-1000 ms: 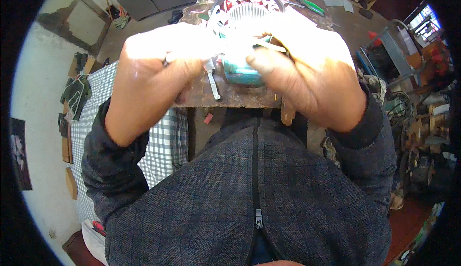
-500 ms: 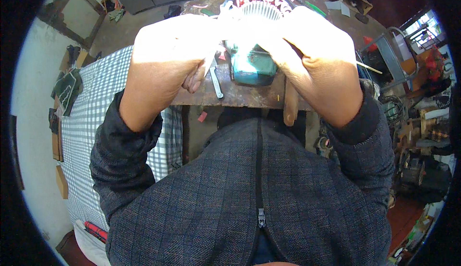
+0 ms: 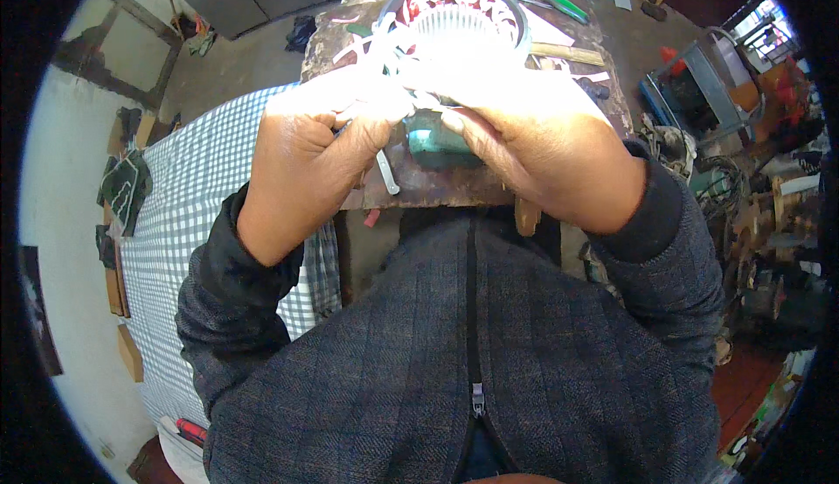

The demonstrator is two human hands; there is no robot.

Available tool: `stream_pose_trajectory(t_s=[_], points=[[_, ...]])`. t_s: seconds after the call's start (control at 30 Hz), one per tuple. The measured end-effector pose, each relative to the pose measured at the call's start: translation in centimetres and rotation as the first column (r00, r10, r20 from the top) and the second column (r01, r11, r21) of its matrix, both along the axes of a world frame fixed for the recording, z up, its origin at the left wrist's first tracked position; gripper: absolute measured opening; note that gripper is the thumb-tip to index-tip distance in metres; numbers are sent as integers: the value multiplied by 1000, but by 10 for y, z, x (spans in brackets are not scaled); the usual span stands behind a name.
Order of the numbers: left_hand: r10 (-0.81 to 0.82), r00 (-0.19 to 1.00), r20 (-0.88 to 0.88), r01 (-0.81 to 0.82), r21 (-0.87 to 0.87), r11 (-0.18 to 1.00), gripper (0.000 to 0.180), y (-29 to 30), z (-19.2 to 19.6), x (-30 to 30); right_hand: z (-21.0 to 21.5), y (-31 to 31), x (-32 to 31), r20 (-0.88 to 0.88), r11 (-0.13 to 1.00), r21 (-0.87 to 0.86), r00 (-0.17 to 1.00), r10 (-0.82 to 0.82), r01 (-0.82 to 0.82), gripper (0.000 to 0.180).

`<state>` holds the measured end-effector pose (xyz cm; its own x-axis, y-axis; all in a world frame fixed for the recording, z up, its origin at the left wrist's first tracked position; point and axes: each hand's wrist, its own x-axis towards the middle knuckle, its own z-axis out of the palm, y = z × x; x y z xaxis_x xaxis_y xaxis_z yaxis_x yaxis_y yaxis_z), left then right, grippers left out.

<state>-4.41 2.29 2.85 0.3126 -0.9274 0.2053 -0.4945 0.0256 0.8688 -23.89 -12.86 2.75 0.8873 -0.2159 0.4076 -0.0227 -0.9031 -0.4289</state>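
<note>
Both hands meet over the wooden bench, under a glare that washes out the fingertips. My left hand (image 3: 319, 139) is closed, its thumb and fingers pinched together. My right hand (image 3: 551, 147) is also closed, thumb against fingers, close beside the left. Small pale bits show between the fingertips, but I cannot make out what they are. Beneath the hands sits a teal box-like object (image 3: 435, 145), partly hidden. Beyond them stands a round dark-rimmed container (image 3: 525, 29) with white and red pieces around a pale ribbed part (image 3: 454, 22).
A pale-handled tool (image 3: 387, 174) lies by the left hand on the bench (image 3: 446, 195). Green-handled pliers (image 3: 565, 6) and a wooden strip (image 3: 568, 53) lie at the back right. A checked cloth (image 3: 201, 195) covers a surface to the left; a metal frame (image 3: 699, 90) stands right.
My hands have come closer together and lower, with the left thumb now turned toward the right hand. More of the bench's right side shows.
</note>
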Motion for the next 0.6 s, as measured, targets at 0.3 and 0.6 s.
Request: stream_pose_trajectory(t_s=[0.3,0.6], points=[[-2,1000,-16,3,47,999,17,-33,-24,15,-17,-43,10,-123,945,-326,992,-16,-26,30],[-53,992,119,38,125,991,19,-37,-28,19,-35,-127,58,165,931,142,935,313,-336,27]])
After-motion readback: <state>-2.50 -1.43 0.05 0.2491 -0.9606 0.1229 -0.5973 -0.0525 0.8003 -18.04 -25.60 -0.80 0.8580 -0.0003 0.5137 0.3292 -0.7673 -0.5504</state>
